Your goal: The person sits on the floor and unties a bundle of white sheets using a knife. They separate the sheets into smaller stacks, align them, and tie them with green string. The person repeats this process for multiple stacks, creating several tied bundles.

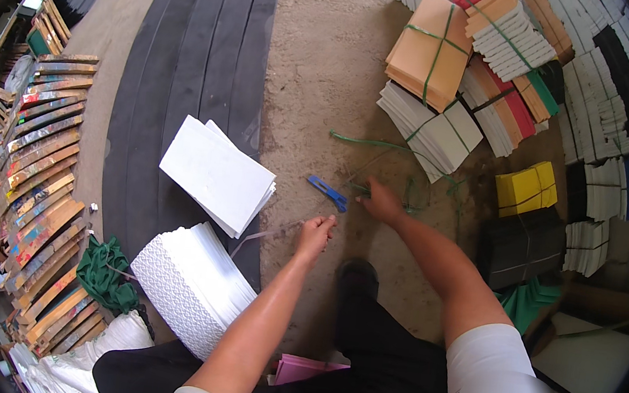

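Note:
My left hand (pixel 316 235) is closed, and a pale flat strap (pixel 271 233) runs from it toward the white stacks. Just beyond its fingers a blue utility knife or similar slim tool (pixel 328 193) lies on the dirt floor. My right hand (pixel 382 202) is low over the floor, right of the blue tool, with its fingers curled. Loose green twine (pixel 413 196) lies around it; what the fingertips hold is too small to make out. At left, a stack of white sheets (pixel 217 170) rests on dark planks, beside a thick stack with a patterned side (pixel 192 283).
Tied bundles of orange sheets (pixel 431 47) and white sheets (pixel 431 128) stand at the far right, near a yellow bundle (pixel 526 190) and a black bundle (pixel 522 243). Dark planks (pixel 200 44) stretch away. Green netting (pixel 108 274) and stacked painted wood (pixel 44 189) lie left.

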Demonstrator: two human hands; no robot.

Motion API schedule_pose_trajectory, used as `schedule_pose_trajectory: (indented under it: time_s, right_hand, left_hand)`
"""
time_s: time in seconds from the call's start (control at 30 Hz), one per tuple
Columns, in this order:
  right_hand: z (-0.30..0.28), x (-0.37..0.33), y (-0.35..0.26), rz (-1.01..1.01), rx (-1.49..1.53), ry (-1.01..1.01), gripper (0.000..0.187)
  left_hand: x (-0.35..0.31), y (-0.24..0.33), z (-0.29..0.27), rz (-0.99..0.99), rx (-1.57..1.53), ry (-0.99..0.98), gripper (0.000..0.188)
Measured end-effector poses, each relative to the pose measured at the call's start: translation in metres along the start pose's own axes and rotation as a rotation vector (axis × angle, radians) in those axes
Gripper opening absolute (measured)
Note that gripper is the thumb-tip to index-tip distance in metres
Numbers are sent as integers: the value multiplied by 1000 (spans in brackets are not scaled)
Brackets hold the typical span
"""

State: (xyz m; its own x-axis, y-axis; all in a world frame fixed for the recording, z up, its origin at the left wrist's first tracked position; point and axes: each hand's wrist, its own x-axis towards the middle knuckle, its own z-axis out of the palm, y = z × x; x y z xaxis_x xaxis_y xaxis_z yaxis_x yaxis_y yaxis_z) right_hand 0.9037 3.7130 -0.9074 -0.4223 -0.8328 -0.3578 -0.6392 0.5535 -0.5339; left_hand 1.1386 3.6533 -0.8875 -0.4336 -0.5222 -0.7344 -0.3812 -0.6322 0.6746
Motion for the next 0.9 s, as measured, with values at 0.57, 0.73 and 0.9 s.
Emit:
schedule_pose_trajectory:
  time_s: [0.57,0.73,0.9]
  right_hand:
    - [11,-65,-90,-272,482,-78,55]
    - [11,-68,-69,-241,244,-70,55]
    - [-32,-82,-71,-258,-7,-211,43]
  left_hand:
    - [3,5,18,5,-455,77,33]
    - [0,17,6,50,-474,73,32]
    - [1,31,-11,129,-489,180,38]
